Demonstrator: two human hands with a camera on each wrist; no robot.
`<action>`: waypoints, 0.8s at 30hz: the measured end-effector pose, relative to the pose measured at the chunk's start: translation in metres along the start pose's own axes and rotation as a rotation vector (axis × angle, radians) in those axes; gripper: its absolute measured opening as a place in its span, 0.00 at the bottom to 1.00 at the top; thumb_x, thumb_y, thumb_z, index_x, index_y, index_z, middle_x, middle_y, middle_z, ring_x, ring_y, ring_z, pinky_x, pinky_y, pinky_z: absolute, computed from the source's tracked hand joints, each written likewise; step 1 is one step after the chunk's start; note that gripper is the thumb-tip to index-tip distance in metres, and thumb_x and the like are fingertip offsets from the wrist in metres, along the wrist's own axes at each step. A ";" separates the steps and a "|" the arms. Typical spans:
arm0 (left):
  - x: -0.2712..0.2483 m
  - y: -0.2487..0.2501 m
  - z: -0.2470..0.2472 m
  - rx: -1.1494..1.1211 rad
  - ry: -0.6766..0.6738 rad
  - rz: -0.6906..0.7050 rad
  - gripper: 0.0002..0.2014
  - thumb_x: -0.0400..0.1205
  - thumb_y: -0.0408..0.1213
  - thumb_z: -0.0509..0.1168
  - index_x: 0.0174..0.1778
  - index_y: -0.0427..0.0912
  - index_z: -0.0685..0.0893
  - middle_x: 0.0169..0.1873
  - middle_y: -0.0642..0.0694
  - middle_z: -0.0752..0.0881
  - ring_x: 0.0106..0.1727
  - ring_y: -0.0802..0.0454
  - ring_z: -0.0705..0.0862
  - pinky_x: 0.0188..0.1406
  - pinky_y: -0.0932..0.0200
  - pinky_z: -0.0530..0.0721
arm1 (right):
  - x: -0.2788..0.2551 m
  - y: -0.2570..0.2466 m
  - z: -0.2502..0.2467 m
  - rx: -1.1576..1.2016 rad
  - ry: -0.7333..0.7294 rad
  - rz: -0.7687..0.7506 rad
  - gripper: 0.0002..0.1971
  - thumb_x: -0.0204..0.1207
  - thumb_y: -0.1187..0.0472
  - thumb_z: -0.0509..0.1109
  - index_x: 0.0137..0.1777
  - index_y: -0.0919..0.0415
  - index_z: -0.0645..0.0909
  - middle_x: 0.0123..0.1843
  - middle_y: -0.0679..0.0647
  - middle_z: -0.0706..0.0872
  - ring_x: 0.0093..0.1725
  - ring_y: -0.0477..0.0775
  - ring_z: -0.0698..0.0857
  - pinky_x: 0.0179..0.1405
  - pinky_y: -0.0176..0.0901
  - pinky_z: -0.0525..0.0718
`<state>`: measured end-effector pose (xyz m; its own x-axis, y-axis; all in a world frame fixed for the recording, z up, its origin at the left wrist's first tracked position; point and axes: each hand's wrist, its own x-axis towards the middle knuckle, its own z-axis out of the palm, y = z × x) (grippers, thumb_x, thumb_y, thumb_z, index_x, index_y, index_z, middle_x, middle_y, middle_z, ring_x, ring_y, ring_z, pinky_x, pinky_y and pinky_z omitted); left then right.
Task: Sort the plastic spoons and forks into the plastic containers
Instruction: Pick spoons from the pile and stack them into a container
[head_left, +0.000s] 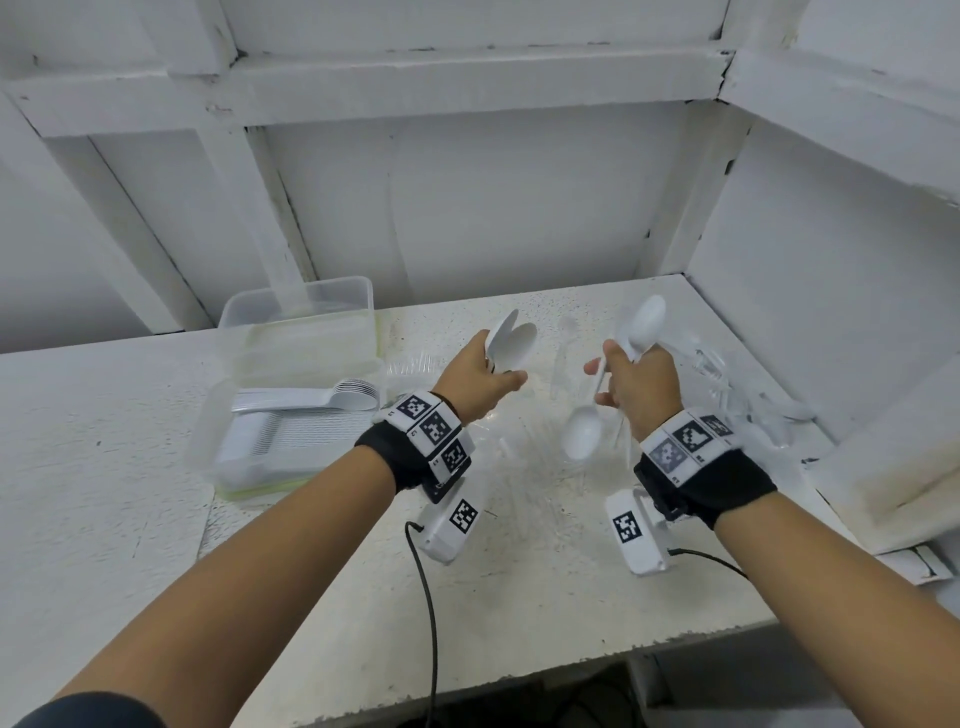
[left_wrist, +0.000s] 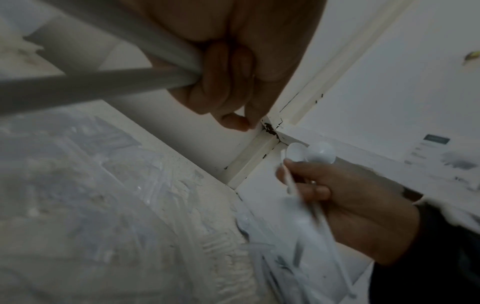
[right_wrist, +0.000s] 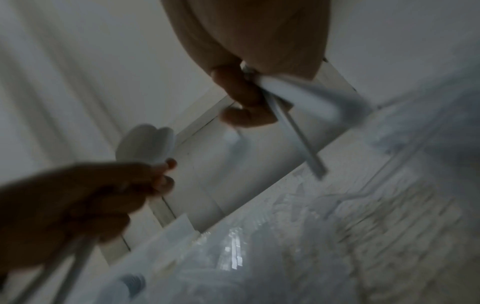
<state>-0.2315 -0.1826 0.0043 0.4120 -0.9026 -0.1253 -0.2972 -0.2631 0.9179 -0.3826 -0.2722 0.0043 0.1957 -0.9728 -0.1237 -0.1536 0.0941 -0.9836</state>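
Observation:
My left hand (head_left: 485, 376) grips two white plastic spoons (head_left: 511, 338), bowls up and away from me; their handles (left_wrist: 103, 82) run through its curled fingers. My right hand (head_left: 631, 382) grips several white spoons: one bowl (head_left: 647, 317) points up, another bowl (head_left: 582, 439) hangs down toward me. Both hands hover above the white table (head_left: 545, 571), a short gap between them. A clear container (head_left: 270, 431) at the left holds stacked white spoons (head_left: 332, 400). A second clear container (head_left: 301, 327) stands behind it. Clear plastic forks (head_left: 727, 374) lie scattered on the right.
White walls box in the table at the back and right. A clear plastic bag (head_left: 524, 452) with transparent cutlery lies under the hands. Wrist-camera cables (head_left: 426, 597) trail to the near edge. A white block (head_left: 883, 488) sits at the right edge.

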 end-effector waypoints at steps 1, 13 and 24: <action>0.000 0.000 -0.002 0.046 0.006 0.020 0.19 0.78 0.35 0.67 0.63 0.41 0.71 0.37 0.47 0.75 0.28 0.54 0.71 0.23 0.63 0.70 | 0.001 0.001 -0.001 -0.060 0.029 -0.013 0.06 0.83 0.61 0.61 0.46 0.63 0.75 0.34 0.53 0.86 0.13 0.41 0.72 0.21 0.36 0.79; -0.002 0.002 0.008 0.182 -0.132 -0.015 0.09 0.79 0.34 0.65 0.41 0.34 0.88 0.30 0.49 0.87 0.21 0.60 0.69 0.17 0.71 0.65 | -0.004 -0.004 0.002 0.122 0.013 0.085 0.11 0.84 0.60 0.57 0.48 0.68 0.75 0.38 0.60 0.88 0.18 0.50 0.77 0.22 0.39 0.83; 0.020 0.017 -0.001 0.105 -0.154 -0.092 0.15 0.77 0.44 0.69 0.30 0.38 0.81 0.18 0.51 0.73 0.15 0.58 0.64 0.15 0.67 0.61 | -0.014 0.018 -0.015 -0.917 -0.381 -0.608 0.14 0.80 0.68 0.58 0.64 0.62 0.71 0.35 0.59 0.81 0.35 0.64 0.82 0.38 0.54 0.79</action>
<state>-0.2280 -0.2047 0.0177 0.3071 -0.9124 -0.2706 -0.3563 -0.3738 0.8563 -0.4026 -0.2598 -0.0100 0.7326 -0.6637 0.1512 -0.5469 -0.7061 -0.4498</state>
